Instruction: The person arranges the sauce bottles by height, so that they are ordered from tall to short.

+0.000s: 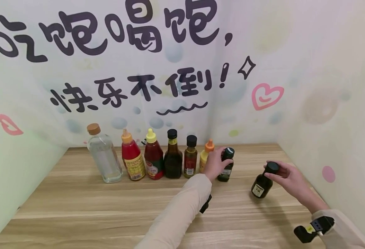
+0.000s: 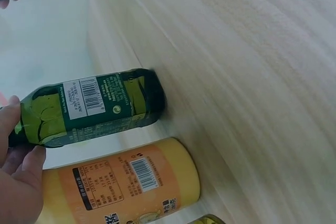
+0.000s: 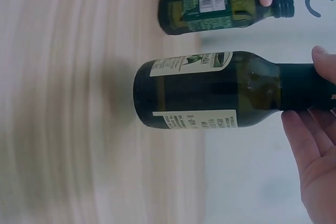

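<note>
My left hand (image 1: 215, 165) grips a green glass bottle (image 2: 89, 107) near its neck, thumb on one side and fingers on the other. That bottle stands upright on the wooden table, just right of a yellow squeeze bottle (image 2: 123, 182) with an orange tip. Farther right, my right hand (image 1: 290, 181) holds a dark glass bottle (image 3: 197, 90) with cream labels by its black cap. This bottle leans slightly in the head view. A shadow lies by its base in the right wrist view; I cannot tell whether the base touches the table.
Left of my left hand runs a row: a clear bottle (image 1: 104, 159), a red sauce bottle (image 1: 133, 160), a dark red sauce bottle (image 1: 153, 160), a brown bottle (image 1: 173, 160) and a small black-capped bottle (image 1: 190, 157). A printed cloth (image 1: 182, 128) hangs behind the table (image 1: 107, 214).
</note>
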The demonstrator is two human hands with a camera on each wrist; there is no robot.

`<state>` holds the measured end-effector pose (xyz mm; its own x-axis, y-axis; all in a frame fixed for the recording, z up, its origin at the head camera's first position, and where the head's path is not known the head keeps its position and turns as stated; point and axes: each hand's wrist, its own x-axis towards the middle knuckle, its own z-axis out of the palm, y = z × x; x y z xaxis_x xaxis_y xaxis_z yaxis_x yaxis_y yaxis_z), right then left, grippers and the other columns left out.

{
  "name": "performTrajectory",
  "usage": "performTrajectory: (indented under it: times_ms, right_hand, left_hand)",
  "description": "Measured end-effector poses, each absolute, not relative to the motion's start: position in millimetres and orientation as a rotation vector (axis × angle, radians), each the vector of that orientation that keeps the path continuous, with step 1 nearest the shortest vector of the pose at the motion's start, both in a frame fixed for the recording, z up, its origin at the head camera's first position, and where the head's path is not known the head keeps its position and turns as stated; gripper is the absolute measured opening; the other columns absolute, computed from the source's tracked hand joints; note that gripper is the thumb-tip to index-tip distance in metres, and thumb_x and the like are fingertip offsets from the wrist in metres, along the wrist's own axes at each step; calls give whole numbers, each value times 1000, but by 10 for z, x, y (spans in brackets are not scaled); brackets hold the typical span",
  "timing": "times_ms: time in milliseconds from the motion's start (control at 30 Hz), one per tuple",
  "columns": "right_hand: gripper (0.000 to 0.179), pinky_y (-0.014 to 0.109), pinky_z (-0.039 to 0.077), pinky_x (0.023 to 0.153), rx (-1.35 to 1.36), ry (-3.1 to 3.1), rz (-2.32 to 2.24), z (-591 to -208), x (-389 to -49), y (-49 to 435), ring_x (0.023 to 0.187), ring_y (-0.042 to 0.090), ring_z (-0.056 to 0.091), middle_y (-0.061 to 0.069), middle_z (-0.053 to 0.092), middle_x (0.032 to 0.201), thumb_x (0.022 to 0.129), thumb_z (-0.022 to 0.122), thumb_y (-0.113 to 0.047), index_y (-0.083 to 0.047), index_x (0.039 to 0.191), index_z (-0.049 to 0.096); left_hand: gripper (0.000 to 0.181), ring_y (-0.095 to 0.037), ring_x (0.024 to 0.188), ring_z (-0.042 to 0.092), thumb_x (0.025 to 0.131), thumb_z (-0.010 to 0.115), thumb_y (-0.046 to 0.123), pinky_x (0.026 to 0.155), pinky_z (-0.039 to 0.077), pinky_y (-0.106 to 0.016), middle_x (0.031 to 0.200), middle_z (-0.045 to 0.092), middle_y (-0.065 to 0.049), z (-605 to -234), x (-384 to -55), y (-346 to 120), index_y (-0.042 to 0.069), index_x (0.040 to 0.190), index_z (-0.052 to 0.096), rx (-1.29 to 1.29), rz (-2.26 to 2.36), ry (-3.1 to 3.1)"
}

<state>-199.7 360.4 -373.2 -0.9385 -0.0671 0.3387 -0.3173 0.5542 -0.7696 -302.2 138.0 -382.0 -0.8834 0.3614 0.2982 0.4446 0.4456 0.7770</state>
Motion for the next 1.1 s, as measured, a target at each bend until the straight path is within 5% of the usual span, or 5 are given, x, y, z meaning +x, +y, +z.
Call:
performTrajectory:
  times_ms: [233, 500, 700, 967, 1100]
  right_hand:
    - [42, 13, 47, 68, 277, -2515, 1320, -3601, -2086, 3550, 86, -6, 57, -15, 60, 101, 81, 64, -12, 5, 117, 50]
    - [46, 13, 47, 68, 235, -2589, 1254, -3515, -2258, 3505, 84, -7, 56, 23, 58, 107, 82, 64, -19, 5, 119, 49]
    - [52, 16, 47, 68, 140, -2648, 1218, -3508, -2359, 3523, 83, -7, 54, 22, 56, 110, 83, 63, -27, 2, 123, 47]
    - [53, 35, 50, 74, 108, -2665, 1169, -3588, -2574, 3503, 97, 32, 56, 25, 55, 111, 83, 63, -24, 5, 123, 46]
    - [52, 40, 50, 74, 127, -2657, 1197, -3642, -2692, 3452, 97, 36, 56, 27, 55, 110, 83, 63, -22, 6, 123, 45]
  left_hand:
    - [40, -14, 91, 58, 80, 66, 20, 74, 47, -23, 107, 61, -4, -3802, -3029, 1385, 11, 117, 55, -738, -1424, -2617]
    - [38, -12, 89, 59, 79, 66, 19, 73, 48, -22, 106, 61, -4, -3830, -3032, 1365, 12, 115, 56, -750, -1403, -2606]
    - [37, -12, 90, 59, 80, 66, 19, 74, 47, -20, 106, 61, -4, -3815, -3025, 1382, 11, 115, 56, -771, -1375, -2605]
    - [41, -12, 92, 58, 79, 66, 21, 75, 47, -22, 109, 60, -3, -3823, -3026, 1402, 11, 117, 55, -740, -1388, -2621]
    - [41, -12, 90, 59, 79, 66, 21, 74, 47, -22, 109, 60, -3, -3843, -3041, 1391, 11, 117, 55, -736, -1397, -2620]
